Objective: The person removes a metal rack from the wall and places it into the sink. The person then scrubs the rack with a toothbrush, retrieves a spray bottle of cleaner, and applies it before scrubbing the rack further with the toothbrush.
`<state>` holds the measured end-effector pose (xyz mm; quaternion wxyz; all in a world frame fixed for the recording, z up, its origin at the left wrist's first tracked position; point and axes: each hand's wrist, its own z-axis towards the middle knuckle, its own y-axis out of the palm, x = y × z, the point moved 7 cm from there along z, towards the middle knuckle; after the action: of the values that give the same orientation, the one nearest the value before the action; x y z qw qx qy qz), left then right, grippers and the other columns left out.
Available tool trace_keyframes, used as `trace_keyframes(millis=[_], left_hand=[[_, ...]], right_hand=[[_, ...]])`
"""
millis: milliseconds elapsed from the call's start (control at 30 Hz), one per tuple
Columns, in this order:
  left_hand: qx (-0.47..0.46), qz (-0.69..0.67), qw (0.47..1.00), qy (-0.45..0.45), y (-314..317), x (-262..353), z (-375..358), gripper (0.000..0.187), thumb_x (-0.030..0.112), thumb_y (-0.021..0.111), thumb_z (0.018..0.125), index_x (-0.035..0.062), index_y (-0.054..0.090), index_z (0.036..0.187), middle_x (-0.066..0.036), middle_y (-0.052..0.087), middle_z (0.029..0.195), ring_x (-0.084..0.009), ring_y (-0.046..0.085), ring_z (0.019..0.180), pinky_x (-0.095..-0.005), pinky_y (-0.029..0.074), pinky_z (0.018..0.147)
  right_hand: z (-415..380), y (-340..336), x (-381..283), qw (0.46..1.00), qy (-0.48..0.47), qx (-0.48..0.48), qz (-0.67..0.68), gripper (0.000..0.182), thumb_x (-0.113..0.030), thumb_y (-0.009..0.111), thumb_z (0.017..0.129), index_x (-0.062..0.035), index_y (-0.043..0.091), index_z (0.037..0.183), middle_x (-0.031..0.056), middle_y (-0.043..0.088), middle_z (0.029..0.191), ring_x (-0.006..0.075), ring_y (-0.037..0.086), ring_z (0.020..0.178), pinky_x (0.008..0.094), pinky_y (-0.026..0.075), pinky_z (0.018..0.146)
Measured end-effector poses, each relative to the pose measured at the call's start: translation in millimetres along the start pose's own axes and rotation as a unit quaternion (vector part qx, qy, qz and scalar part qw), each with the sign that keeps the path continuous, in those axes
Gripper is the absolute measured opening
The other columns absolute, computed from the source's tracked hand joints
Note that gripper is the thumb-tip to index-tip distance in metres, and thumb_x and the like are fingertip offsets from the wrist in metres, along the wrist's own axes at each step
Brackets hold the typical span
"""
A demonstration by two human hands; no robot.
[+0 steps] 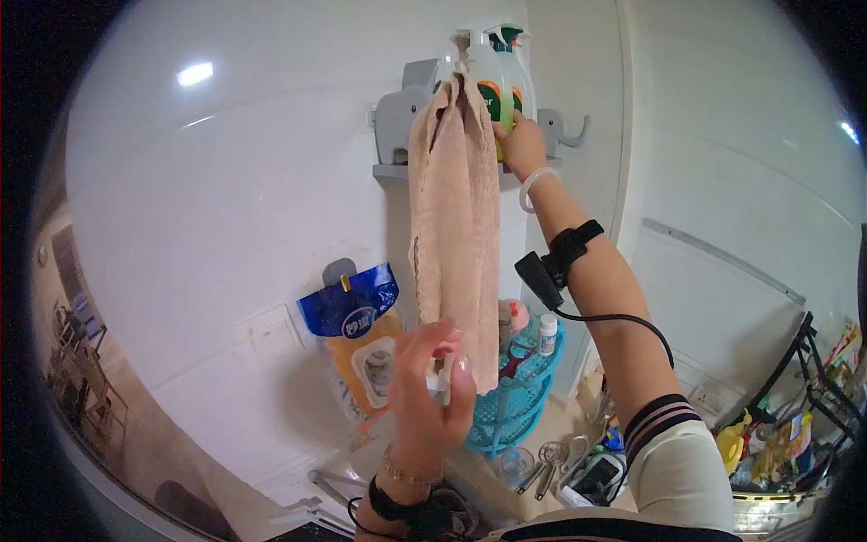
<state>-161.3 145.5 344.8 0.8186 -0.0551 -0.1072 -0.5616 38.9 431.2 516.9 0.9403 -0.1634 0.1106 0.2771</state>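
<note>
A pinkish-beige towel (pixel 456 208) hangs lengthwise in front of the wall shelf, its top at the bottles and its lower end beside my left hand. My right hand (pixel 522 147) reaches up to the shelf, fingers wrapped round the side of a bottle (pixel 489 68) with a green and orange label; the towel hides part of it. Close behind stands another bottle with a green spray trigger (pixel 512 36). Lower down, my left hand (pixel 432 384) is closed in front of the towel's lower part. Something small and white shows between its fingers, which I cannot make out.
Grey elephant-shaped ends (pixel 400 126) flank the shelf (pixel 390 171). A blue and yellow pack (pixel 352 312) hangs on a wall hook. Below are a blue tiered basket (pixel 510 411) with a white small bottle (pixel 547 334), and metal utensils (pixel 542 474). A black rack (pixel 813 388) stands right.
</note>
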Motion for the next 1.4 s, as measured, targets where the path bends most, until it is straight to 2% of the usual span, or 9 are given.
trace_keyframes(millis=[133,233,467,633,800,867,967,1100,1400], left_hand=[[0.024,0.103,0.993,0.053,-27.5,54.9,20.4,0.019,0.004,0.055,0.075,-0.0006,0.054,0.092,-0.013,0.058,0.089,-0.0275,0.055,0.082,-0.0411,0.044,0.076],[0.229,-0.011,0.973,0.029,-43.5,64.4,5.9,0.038,0.032,0.06,0.076,-0.0002,0.049,0.093,-0.017,0.055,0.076,-0.0297,0.054,0.069,-0.0417,0.045,0.068],[-0.124,-0.378,0.853,0.338,68.6,129.2,-3.2,0.055,0.014,0.047,0.089,0.0211,0.019,0.136,-0.018,0.051,0.101,-0.0277,0.057,0.078,-0.0381,0.052,0.065],[-0.198,-0.558,0.769,0.24,132.3,208.9,-40.6,0.042,0.014,0.047,0.09,0.0219,0.03,0.127,-0.017,0.053,0.098,-0.0263,0.059,0.072,-0.0385,0.052,0.057],[-0.291,-0.679,0.607,0.293,176.2,289.6,-91.3,0.064,0.03,0.057,0.085,0.0229,0.021,0.138,-0.015,0.047,0.126,-0.032,0.058,0.094,-0.0576,0.039,0.086],[-0.29,-0.567,0.749,0.179,193.4,332.6,-112.8,0.037,0.034,0.058,0.077,0.0008,0.05,0.09,-0.016,0.054,0.081,-0.0282,0.052,0.067,-0.0386,0.045,0.064],[-0.27,-0.548,0.789,-0.067,249.1,380.0,-186.8,0.022,0.005,0.057,0.076,-0.001,0.056,0.097,-0.01,0.06,0.08,-0.0226,0.055,0.076,-0.0331,0.044,0.076],[-0.449,-0.53,0.682,-0.23,340.1,429.5,-333.7,0.035,-0.002,0.061,0.077,0.0044,0.056,0.111,-0.005,0.061,0.082,-0.0137,0.057,0.081,-0.0292,0.042,0.083],[-0.609,-0.422,0.612,-0.276,382.3,440.3,-489.7,0.034,-0.002,0.058,0.079,0.0091,0.057,0.111,0.002,0.047,0.066,-0.0089,0.048,0.069,-0.0257,0.041,0.076]], right_hand=[[-6.3,-16.4,9.4,1.0,-0.025,-0.008,0.002,0.045,-0.032,0.064,0.078,0.0023,0.056,0.106,0.0245,0.057,0.094,0.0382,0.056,0.087,0.0434,0.046,0.076],[-39.8,-70.1,18.6,0.998,-0.042,0.043,0.015,0.036,-0.012,0.065,0.076,-0.0057,0.057,0.111,0.0165,0.058,0.104,0.0314,0.058,0.093,0.0376,0.05,0.075],[-240.6,-221.7,47.2,0.986,0.131,-0.029,0.096,0.044,0.01,0.067,0.065,-0.0072,0.058,0.105,0.0094,0.055,0.114,0.022,0.06,0.092,0.0289,0.054,0.069],[-372.5,-373.6,38.5,0.957,0.274,-0.09,-0.038,0.027,-0.005,0.069,0.072,-0.0075,0.062,0.098,0.0067,0.064,0.083,0.0153,0.06,0.071,0.0263,0.047,0.057],[-474.1,-557.8,15.7,0.919,0.356,-0.025,-0.167,0.018,-0.012,0.065,0.079,-0.0068,0.063,0.096,0.0049,0.065,0.075,0.0095,0.053,0.056,0.0252,0.043,0.051],[-515.4,-629.0,-3.2,0.856,0.462,-0.047,-0.227,0.017,-0.012,0.062,0.081,-0.0054,0.064,0.096,0.0043,0.065,0.077,0.0066,0.052,0.057,0.0229,0.042,0.049],[-581.6,-731.7,-20.3,0.8,0.559,0.04,-0.216,0.021,-0.018,0.06,0.082,-0.0028,0.064,0.096,0.009,0.065,0.077,0.0148,0.058,0.06,0.0275,0.048,0.056],[-673.3,-835.4,-13.6,0.744,0.607,0.15,-0.233,0.021,-0.018,0.056,0.085,-0.0014,0.063,0.096,0.0069,0.064,0.076,0.0079,0.056,0.059,0.0235,0.045,0.05],[-814.1,-860.3,162.1,0.654,0.672,0.053,-0.343,0.06,-0.045,0.068,0.072,0.003,0.056,0.106,0.0276,0.061,0.096,0.038,0.058,0.095,0.04,0.045,0.083]])
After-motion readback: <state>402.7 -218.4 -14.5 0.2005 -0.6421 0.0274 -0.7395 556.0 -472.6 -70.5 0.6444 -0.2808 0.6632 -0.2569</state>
